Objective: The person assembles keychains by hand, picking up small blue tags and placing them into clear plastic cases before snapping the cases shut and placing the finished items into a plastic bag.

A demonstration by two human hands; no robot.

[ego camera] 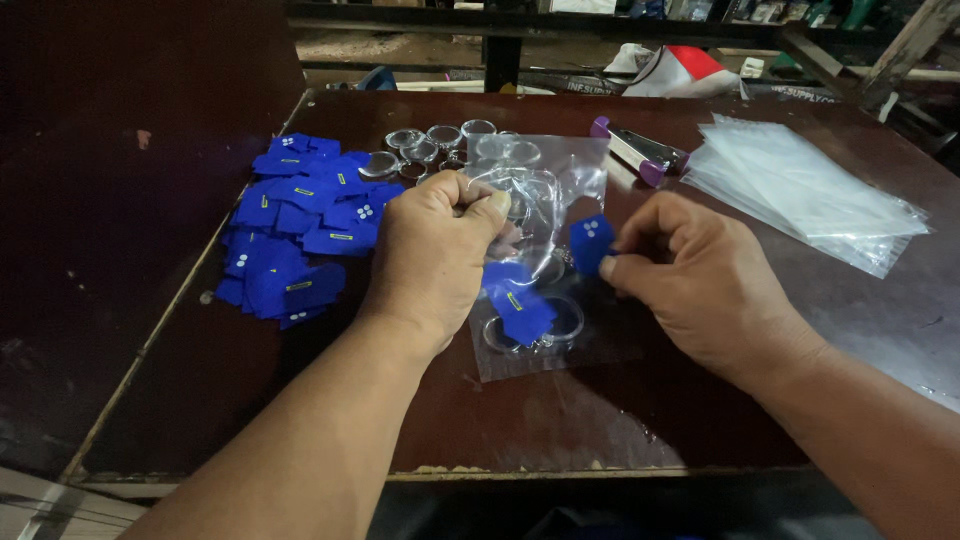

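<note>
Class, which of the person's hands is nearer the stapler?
Right. The right hand lies just below the stapler; the left hand is farther off, toward the blue pieces.

The desk (pixel 700 420) is dark reddish-brown wood with a scuffed, glossy top that catches a soft overhead light; its near edge is chipped and pale. To the left the surroundings fall into deep shadow. Behind the desk runs a dark horizontal beam (pixel 480 20) with a thick black post (pixel 503 50) under it, and beyond that a lit patch of bare dusty floor (pixel 390 50). A slanted wooden plank (pixel 905 50) leans at the far right.
</note>
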